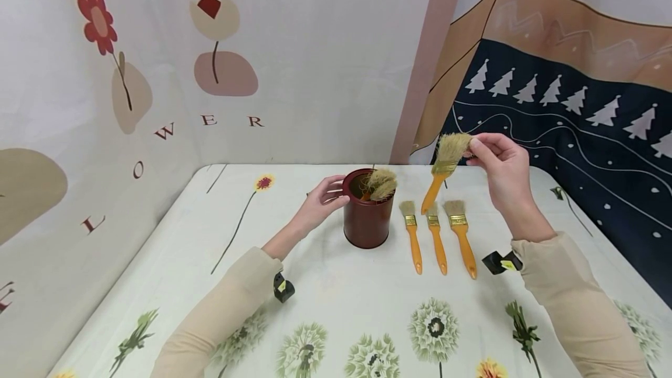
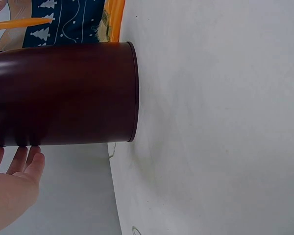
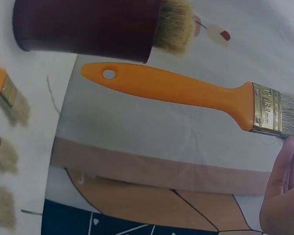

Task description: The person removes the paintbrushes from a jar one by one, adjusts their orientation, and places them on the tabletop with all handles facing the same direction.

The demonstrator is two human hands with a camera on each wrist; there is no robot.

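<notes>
A dark red metal can (image 1: 367, 223) stands upright on the table, with bristle heads (image 1: 383, 184) showing above its rim. My left hand (image 1: 322, 198) touches the can's left side near the top; in the left wrist view its fingertips (image 2: 35, 164) rest against the wall. To the right of the can, my right hand (image 1: 501, 165) pinches a paintbrush (image 1: 445, 162) by its bristles and holds it in the air. That brush's orange handle (image 3: 171, 88) points down and toward the can.
Three more paintbrushes lie in a row right of the can: a left one (image 1: 412, 238), a middle one (image 1: 437, 241) and a wider right one (image 1: 462, 238). A flower-print cloth (image 1: 325, 319) covers the table. Printed curtains (image 1: 315, 63) hang behind.
</notes>
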